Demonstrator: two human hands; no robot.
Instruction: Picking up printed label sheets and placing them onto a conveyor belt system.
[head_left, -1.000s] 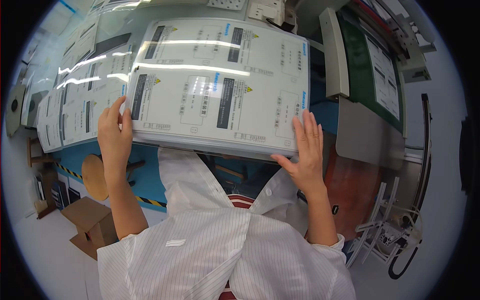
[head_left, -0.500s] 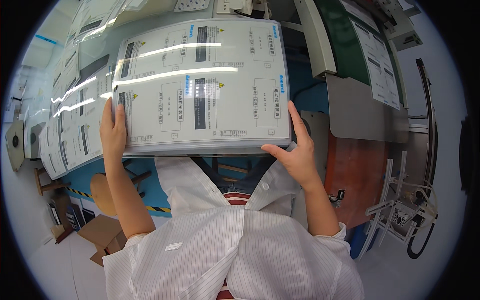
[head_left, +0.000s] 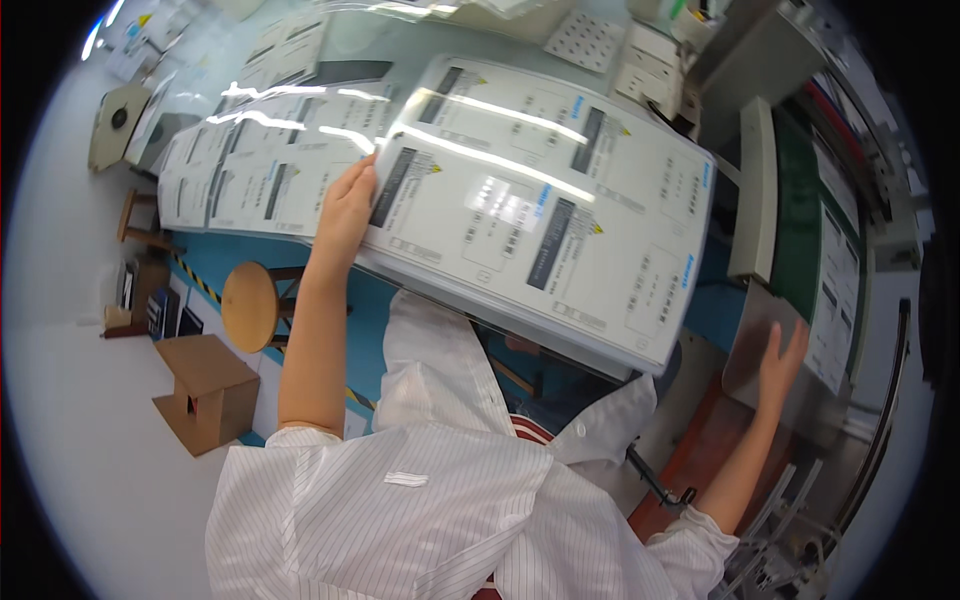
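A thick stack of white printed sheets (head_left: pixel 480 240) lies tilted in front of me, glossy under the lamp reflections. At its left edge is my left hand (head_left: pixel 345 215), closed, with thumb and fingers drawn together against the sheets; its fingertips are partly hidden. Far to the right, my right hand (head_left: pixel 782 362) is open and empty, fingers apart. It is over a grey metal plate (head_left: pixel 745 335), near another printed sheet (head_left: pixel 835 300) on the green bed (head_left: pixel 795 200) of a machine. Whether that hand touches the plate cannot be made out.
More printed sheets (head_left: pixel 265 165) cover the glass tabletop at left. A beige machine rail (head_left: pixel 757 190) stands between the stack and the green bed. A round wooden stool (head_left: pixel 252 307) and an open cardboard box (head_left: pixel 210 385) are on the floor at left.
My right hand has left the stack's right edge and moved right to the metal plate. My left hand remains at the left edge. The whole view has turned and shifted.
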